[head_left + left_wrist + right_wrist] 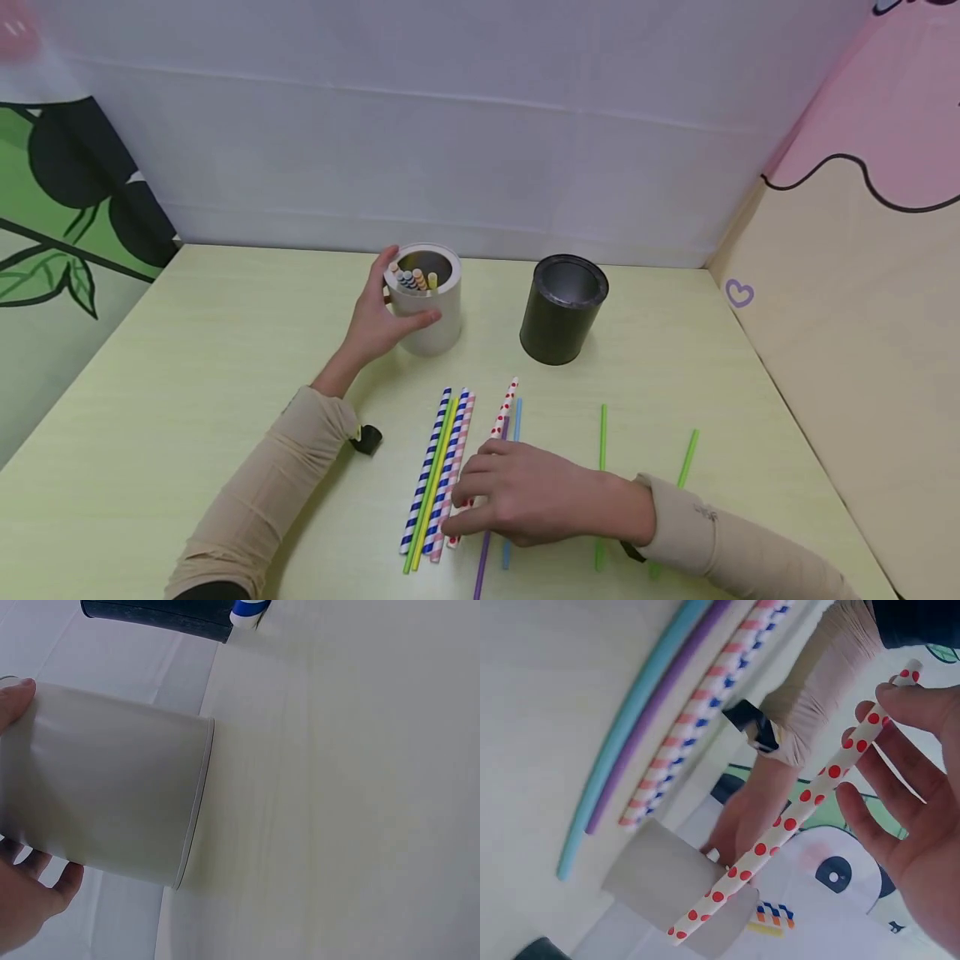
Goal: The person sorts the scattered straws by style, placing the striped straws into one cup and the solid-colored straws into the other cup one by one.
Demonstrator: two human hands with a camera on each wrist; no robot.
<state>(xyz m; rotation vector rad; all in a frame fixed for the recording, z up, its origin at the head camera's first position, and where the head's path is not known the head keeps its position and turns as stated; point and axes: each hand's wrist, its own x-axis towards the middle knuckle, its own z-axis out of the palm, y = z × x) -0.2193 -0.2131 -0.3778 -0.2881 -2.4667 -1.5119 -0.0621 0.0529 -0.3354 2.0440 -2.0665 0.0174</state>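
Note:
My left hand [378,323] grips the side of a white cylindrical cup [441,329], thumb in front and fingers around the back. Several paper straws [414,280] stand inside that cup, their ends just showing at the rim. In the right wrist view my right hand [922,772] pinches a white paper straw with red dots [791,817] near one end, raised at a slant. Below that hand in the head view lies a purple straw [483,562] with a light blue straw [517,417] beside it, both partly covered.
A black cup [558,321] stands right of the white one. A row of blue-striped, green, yellow and pink-striped straws [438,475] lies left of my right hand. Two green straws, one upright in the view [603,437] and one slanting [687,458], lie by the right forearm.

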